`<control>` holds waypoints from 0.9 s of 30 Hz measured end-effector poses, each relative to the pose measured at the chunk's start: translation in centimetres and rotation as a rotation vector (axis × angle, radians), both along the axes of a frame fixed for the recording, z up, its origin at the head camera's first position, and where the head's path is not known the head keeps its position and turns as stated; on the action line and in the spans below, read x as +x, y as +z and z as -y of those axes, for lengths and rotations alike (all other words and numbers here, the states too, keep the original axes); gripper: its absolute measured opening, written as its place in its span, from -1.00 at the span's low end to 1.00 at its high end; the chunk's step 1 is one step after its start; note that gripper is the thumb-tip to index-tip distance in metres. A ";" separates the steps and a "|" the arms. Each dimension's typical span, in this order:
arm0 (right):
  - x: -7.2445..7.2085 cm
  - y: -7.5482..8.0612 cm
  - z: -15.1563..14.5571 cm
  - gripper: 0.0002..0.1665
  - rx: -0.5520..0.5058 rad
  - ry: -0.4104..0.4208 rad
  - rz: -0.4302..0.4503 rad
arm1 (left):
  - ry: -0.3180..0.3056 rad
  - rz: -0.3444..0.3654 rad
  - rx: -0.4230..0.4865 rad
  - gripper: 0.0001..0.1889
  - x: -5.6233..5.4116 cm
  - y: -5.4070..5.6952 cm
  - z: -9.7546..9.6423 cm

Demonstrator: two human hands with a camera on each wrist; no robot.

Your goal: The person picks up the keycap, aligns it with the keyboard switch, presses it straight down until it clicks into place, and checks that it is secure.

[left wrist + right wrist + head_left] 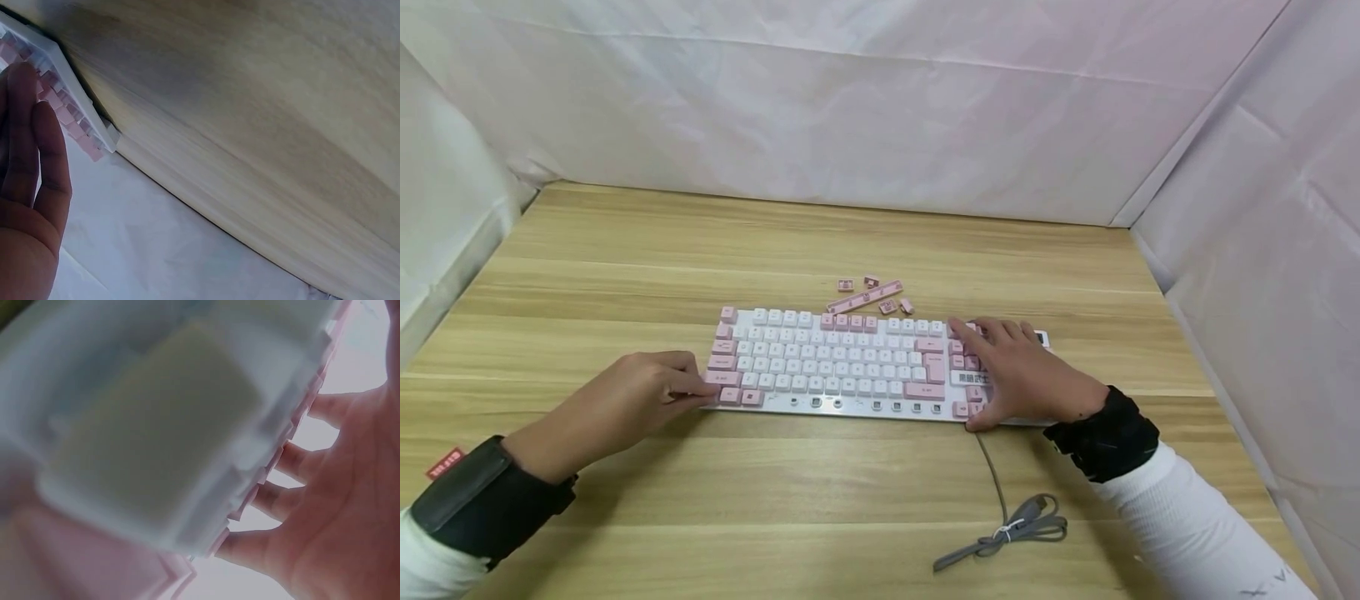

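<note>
A white keyboard with white and pink keycaps (835, 362) lies across the wooden table; its front row shows bare switch spots in the middle. At its front left corner, my left hand (632, 408) pinches the edge beside the pink keys. The left wrist view shows that hand's fingers (50, 144) bent over the pink keys. My right hand (1026, 375) rests spread across the keyboard's right end, hiding part of its keys. In the right wrist view, its extended fingers (294, 459) touch the key side. Loose pink keycaps (887, 307) lie behind the keyboard.
A long pink spacebar keycap (880, 292) lies among the small loose ones. A grey cable (1026, 529), tied in a bundle, sits in front of the keyboard on the right. White cloth (850, 108) hangs behind the table (775, 517) and at both sides.
</note>
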State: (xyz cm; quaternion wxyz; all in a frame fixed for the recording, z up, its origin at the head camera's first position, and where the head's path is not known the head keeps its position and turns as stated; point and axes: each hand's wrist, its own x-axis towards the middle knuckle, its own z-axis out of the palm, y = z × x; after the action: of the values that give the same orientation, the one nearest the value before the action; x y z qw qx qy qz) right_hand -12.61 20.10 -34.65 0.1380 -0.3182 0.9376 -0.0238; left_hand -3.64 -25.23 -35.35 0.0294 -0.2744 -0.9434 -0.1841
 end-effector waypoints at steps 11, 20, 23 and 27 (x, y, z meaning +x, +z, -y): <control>-0.2 0.2 -0.4 0.61 -0.022 0.006 -0.020 | -0.037 -0.033 -0.029 -0.73 -0.4 -0.5 0.2; 0.0 -0.1 0.1 0.60 -0.035 0.009 -0.009 | -0.036 -0.079 -0.136 -0.90 -2.3 2.2 -1.5; 0.0 -0.2 0.2 0.61 -0.029 0.003 -0.008 | -0.035 -0.106 -0.140 -0.89 -3.9 3.2 -2.9; 0.1 -0.3 0.1 0.61 -0.025 -0.007 -0.008 | -0.049 -0.088 -0.146 -0.87 -6.6 4.0 -4.9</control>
State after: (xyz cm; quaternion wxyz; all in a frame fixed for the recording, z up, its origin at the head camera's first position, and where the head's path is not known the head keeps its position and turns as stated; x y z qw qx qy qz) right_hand -12.51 19.96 -34.92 0.1304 -0.3167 0.9389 -0.0346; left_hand -10.21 -20.34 -31.38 0.0460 -0.3067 -0.9451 -0.1033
